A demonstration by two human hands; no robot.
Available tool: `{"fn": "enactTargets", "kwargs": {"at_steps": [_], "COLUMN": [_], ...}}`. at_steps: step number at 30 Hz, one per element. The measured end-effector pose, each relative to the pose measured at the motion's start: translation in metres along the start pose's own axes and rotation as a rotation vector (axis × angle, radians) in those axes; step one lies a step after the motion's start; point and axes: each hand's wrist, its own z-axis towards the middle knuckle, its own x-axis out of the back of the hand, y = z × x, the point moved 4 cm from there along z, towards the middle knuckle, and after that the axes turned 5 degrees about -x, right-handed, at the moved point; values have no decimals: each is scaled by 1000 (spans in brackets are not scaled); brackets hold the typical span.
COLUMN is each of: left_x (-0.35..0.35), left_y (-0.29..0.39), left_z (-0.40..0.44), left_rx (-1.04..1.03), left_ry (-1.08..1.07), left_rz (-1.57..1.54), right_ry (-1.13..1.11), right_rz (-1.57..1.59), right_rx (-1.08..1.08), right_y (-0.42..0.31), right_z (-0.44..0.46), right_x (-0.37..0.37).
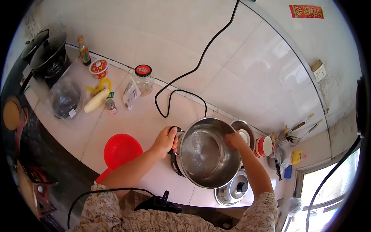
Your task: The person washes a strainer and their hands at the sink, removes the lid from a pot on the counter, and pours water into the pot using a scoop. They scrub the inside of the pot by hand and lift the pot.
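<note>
A wide stainless steel pot [205, 176] is tilted so that I look into its shiny, wet-looking inside. My left hand [165, 139] is wrapped round its black side handle [174, 135]. My right hand [233, 140] is curled at the inner right wall, just past the rim; whatever its fingers hold, if anything, is hidden. Below the pot, part of another metal rim [176, 166] shows. A steel lid [232, 190] with a black knob lies at the lower right, partly behind the pot and my right forearm. Left of my left forearm rests a red plastic dipper [123, 150].
Behind the pot stand a steel bowl [240, 124] and a red-and-white cup [264, 146]. A black cord [199, 63] hangs down the wall onto the counter. Farther left are a glass jar [145, 82], a peeled white vegetable [96, 100], a bagged black item [66, 101] and a wok [48, 50].
</note>
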Motion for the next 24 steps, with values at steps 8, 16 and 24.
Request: {"fn": "enactTargets", "kwargs": {"at_steps": [8,16,24], "left_x": [-1,-2,2], "left_y": [-2,5,-2], "left_z": [-5,-7,-7], "left_rx": [23,-6,-44], "left_ry": [51,22,48], "left_rz": [126,116,-45], "right_ry": [-205,-109,-1021], "right_rz": [-169,-62,344], "right_rx": [540,252,85], "right_y": [-219,-149,-77], "right_z": [-4,38,-78], "right_x": [-2,17,-115]}}
